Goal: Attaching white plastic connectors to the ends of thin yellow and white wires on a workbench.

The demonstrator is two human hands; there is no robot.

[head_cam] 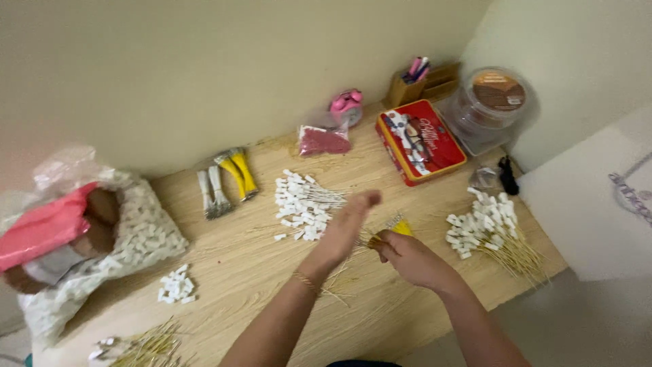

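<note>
left hand (346, 228) open, empty | right hand (407, 257) grips yellow pliers (401, 228) | tagged sticks (305, 200) behind | red tin (420, 141)

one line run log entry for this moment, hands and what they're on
left hand: open, over thin sticks | right hand: pinching yellow-handled tool | white-tipped stick piles either side | wooden table
</note>
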